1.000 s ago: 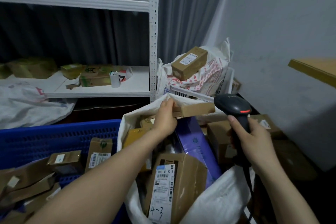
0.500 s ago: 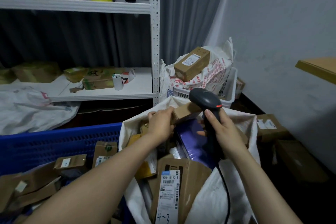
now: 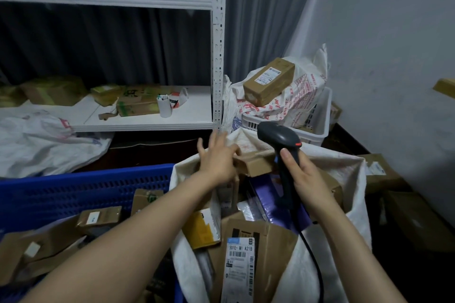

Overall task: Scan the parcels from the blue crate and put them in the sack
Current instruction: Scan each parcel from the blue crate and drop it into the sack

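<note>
Parcel (image 3: 256, 163) lies in sack (image 3: 349, 170), just beyond spread left-hand fingers (image 3: 216, 141).

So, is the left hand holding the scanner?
No, the right hand grips the scanner; the left hand is open over the sack.

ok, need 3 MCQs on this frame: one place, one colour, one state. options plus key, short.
1. Where is the small brown parcel by the left hand?
A. On the shelf
B. At the sack's far rim
C. In the crate

2. What colour is the crate?
A. Blue
B. Green
C. Red

3. What is the right hand doing?
A. Hanging empty
B. Gripping the scanner
C. Holding tape

Key: 1 B, it lies inside the sack's mouth; 2 A, blue perforated walls; 3 B, the fingers wrap the handle.
</note>
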